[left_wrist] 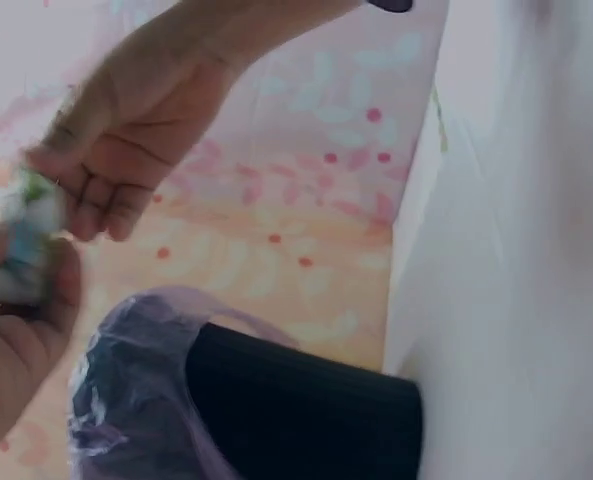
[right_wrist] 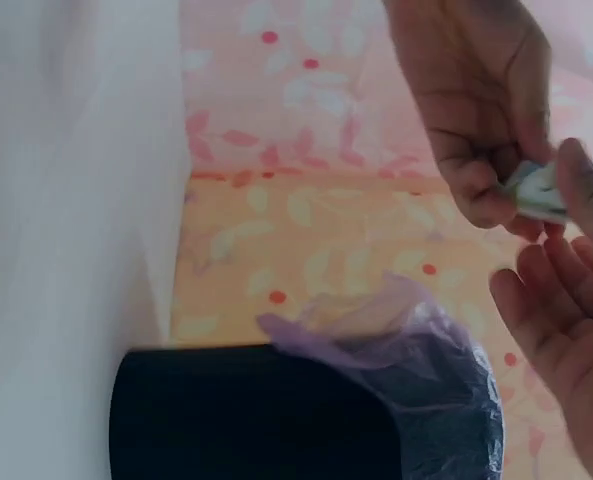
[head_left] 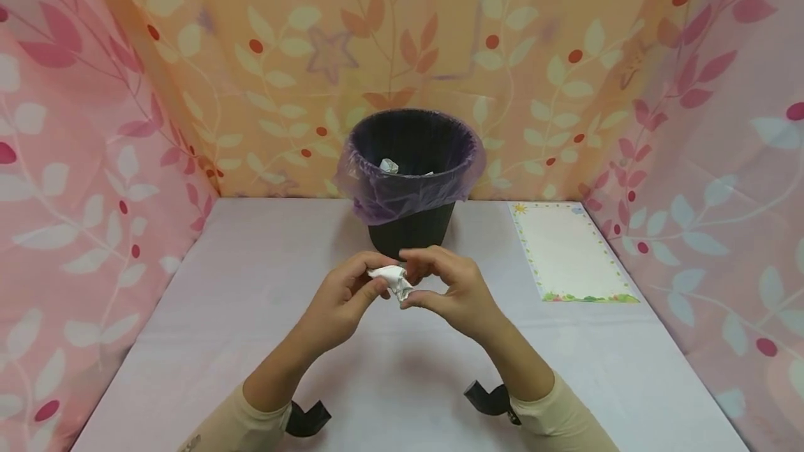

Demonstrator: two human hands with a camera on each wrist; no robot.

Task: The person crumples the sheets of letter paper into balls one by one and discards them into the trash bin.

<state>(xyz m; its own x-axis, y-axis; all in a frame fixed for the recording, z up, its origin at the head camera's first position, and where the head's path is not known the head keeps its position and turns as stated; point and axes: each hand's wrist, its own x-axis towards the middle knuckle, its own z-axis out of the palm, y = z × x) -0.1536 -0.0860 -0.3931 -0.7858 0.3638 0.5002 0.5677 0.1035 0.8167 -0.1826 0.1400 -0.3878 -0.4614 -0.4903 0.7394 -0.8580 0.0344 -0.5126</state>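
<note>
Above the table in the head view, a crumpled piece of white paper (head_left: 394, 279) sits between both hands. My left hand (head_left: 342, 302) pinches its left side between thumb and fingers. From the other side, my right hand (head_left: 453, 291) has its thumb at the paper's lower tip and bent fingers at its right edge. Coloured print shows on the crumpled paper (left_wrist: 28, 240), blurred in the left wrist view. The right wrist view has the right-hand thumb overlapping the paper (right_wrist: 539, 190), with other fingers spread below. Just beyond the hands stands a black bin (head_left: 411, 229).
A purple bag (head_left: 402, 194) lines the bin and folds over its rim. Inside lies crumpled white paper (head_left: 389, 166). At the right, a flat sheet with a decorated border (head_left: 565, 250) lies on the white table (head_left: 251, 298). Floral curtains (head_left: 251, 89) enclose the back and sides.
</note>
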